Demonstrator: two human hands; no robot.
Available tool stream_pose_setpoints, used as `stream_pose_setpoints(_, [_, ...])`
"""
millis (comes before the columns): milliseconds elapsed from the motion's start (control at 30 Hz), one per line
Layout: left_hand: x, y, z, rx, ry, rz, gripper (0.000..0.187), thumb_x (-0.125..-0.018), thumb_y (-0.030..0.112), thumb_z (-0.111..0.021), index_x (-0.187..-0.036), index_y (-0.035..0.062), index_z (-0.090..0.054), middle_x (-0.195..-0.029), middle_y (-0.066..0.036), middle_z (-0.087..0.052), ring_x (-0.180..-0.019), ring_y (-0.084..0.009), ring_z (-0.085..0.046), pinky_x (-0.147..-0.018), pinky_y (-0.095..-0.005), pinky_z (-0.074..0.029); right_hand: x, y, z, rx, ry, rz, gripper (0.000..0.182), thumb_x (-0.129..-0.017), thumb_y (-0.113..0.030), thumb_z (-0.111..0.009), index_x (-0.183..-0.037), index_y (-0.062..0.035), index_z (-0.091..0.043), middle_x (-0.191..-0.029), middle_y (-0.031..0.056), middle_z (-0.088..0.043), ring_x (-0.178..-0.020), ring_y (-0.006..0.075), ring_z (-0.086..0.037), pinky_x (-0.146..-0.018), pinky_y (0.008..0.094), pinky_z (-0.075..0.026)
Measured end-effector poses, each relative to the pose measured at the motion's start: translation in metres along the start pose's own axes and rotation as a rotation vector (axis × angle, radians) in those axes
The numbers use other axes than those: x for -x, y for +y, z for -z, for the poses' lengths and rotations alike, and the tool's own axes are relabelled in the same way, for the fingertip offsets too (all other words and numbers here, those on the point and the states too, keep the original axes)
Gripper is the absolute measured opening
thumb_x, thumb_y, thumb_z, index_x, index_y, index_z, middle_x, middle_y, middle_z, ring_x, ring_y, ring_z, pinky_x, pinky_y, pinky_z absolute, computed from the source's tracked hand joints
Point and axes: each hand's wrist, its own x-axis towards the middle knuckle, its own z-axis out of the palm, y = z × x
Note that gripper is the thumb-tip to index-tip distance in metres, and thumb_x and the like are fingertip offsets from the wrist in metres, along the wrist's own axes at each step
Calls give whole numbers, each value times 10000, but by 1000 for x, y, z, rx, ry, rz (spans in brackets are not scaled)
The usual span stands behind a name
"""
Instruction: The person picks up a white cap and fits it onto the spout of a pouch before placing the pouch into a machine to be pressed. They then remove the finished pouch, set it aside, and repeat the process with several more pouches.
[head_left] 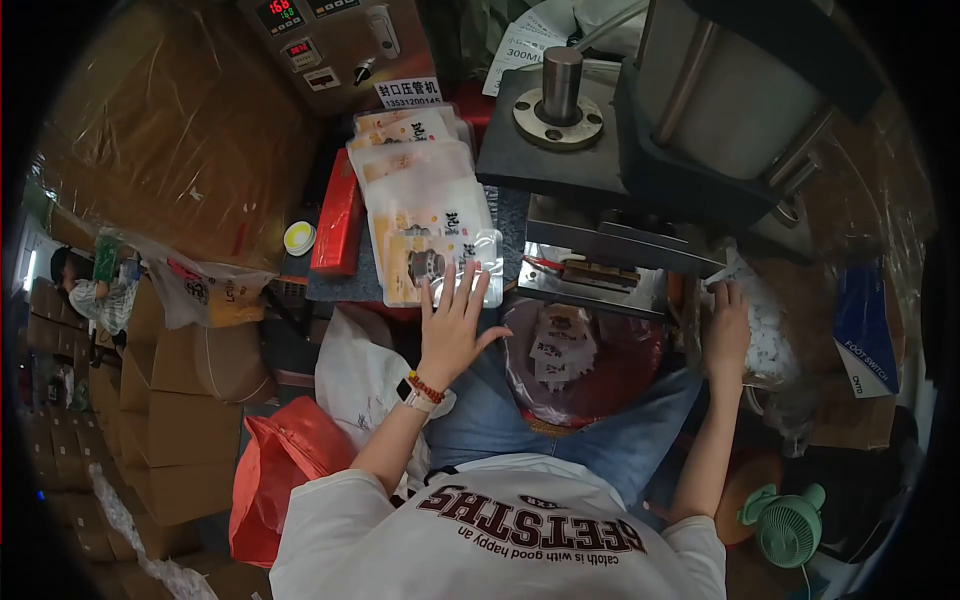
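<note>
My left hand (452, 325) lies flat with fingers spread on the nearest printed plastic pouch (405, 270). That pouch tops an overlapping stack of pouches (420, 185) on the dark work surface. To the right, my right hand (728, 335) is at the edge of a clear bag of small white pieces (768, 335). Its fingers are bent and together, and what they hold, if anything, is hidden. Between my hands stands a press machine (590, 240) with a metal jaw. Below it, a round red container (635, 375) on my lap holds several small printed pouches (562, 345).
A control box (335, 60) with red digits stands at the back left. A red box (340, 220) and a small round yellow-and-white container (299, 238) sit left of the stack. Cardboard boxes (190, 430), a red bag (275, 480) and a green fan (788, 528) surround me.
</note>
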Motion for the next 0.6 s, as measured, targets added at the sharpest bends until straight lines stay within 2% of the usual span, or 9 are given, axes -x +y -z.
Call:
stream_pose_setpoints(67, [16, -14, 0, 62, 47, -136, 524, -802, 186, -655, -1305, 98, -537, -1352, -91, -529, -1250, -311, -488, -1040, -464, -371, -3, 6, -5, -28, -132, -5, 285, -797, 56, -543, -1076, -3, -536, -1041, 182, -587, -943, 399, -571, -811, 450, -467])
stream_pose_setpoints(100, [12, -17, 6, 181, 169, -163, 474, -726, 7, -623, -1193, 89, -617, -1210, -65, -630, -1096, -283, -605, -914, -365, -487, -3, 7, -6, -24, -147, -16, 285, -797, 56, -543, -1076, -3, -536, -1041, 182, -587, -943, 399, -571, -811, 450, -467])
stream_pose_setpoints(167, [9, -20, 17, 322, 180, -77, 491, -698, -43, -593, -1167, 100, -633, -1164, -57, -652, -1015, -262, -643, -832, -339, -526, -9, 6, -3, -214, -192, -107, 275, -812, 8, -571, -1087, 8, -558, -1012, 186, -578, -927, 346, -558, -823, 404, -464])
stream_pose_setpoints(267, [9, -27, 23, 390, 115, -50, 495, -679, -53, -592, -1145, 105, -645, -1113, -76, -670, -922, -259, -665, -787, -335, -540, -8, -3, 17, -521, -113, -264, 271, -852, 0, -575, -1122, 16, -585, -1003, 157, -575, -903, 264, -560, -826, 332, -458])
stream_pose_setpoints(333, [8, -16, 27, 538, 118, 20, 435, -676, -68, -577, -1077, 70, -674, -1028, -99, -695, -892, -270, -676, -793, -322, -538, -1, -16, 37, -645, -2, -213, 245, -870, -7, -576, -1112, 19, -605, -993, 138, -568, -892, 232, -556, -814, 310, -454])
stream_pose_setpoints(400, [9, 8, 39, 947, 109, 320, 365, -674, -85, -551, -987, 34, -697, -967, -122, -706, -885, -270, -683, -796, -306, -532, 13, -39, 60, -889, 111, -128, 180, -888, -11, -581, -1054, 26, -637, -987, 107, -553, -892, 191, -547, -798, 283, -448])
stream_pose_setpoints(433, [7, 23, 49, 967, 108, 332, 340, -666, -95, -532, -940, 11, -703, -956, -132, -707, -914, -269, -684, -820, -310, -520, 22, -54, 69, -1004, 103, -106, 141, -888, -7, -586, -1007, 31, -650, -991, 95, -545, -905, 181, -543, -795, 279, -447])
stream_pose_setpoints(533, [1, 54, 60, 867, 217, 96, 333, -660, -79, -538, -940, 5, -699, -956, -125, -707, -935, -276, -678, -835, -323, -515, 42, -100, 61, -1321, 145, -7, 116, -824, 69, -637, -935, 43, -619, -999, 145, -555, -890, 227, -634, -768, 288, -515])
stream_pose_setpoints(600, [-1, 66, 66, 837, 216, 54, 327, -654, -59, -543, -933, 10, -698, -957, -113, -707, -947, -279, -672, -847, -339, -513, 48, -117, 47, -1292, 180, 105, 170, -779, 98, -673, -923, 42, -603, -980, 159, -573, -866, 269, -673, -750, 323, -553])
